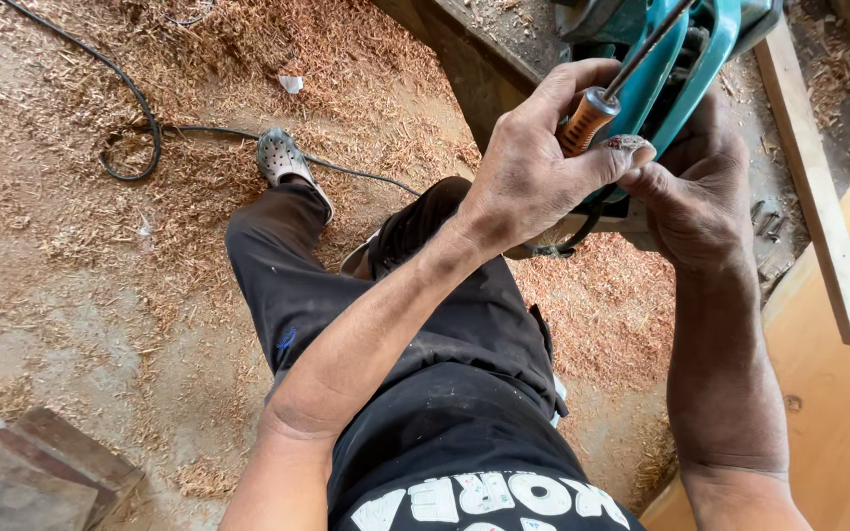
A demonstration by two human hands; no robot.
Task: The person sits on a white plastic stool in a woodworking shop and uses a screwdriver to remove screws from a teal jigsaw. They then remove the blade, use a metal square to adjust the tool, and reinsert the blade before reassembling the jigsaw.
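My left hand (538, 162) is closed around the orange handle of a screwdriver (592, 113), whose dark metal shaft runs up and right into a teal power tool (686, 59). My right hand (696, 192) grips the lower side of that teal tool, just right of the left thumb. The tool rests at the edge of a workbench (474, 49). The screwdriver's tip is hidden inside the tool body.
The floor is covered in reddish sawdust (209, 88). A black cable (140, 108) loops across it near my grey clog (282, 157). A wooden strip (814, 177) and a light plywood board (848, 374) lie at right. Bricks (31, 472) sit at lower left.
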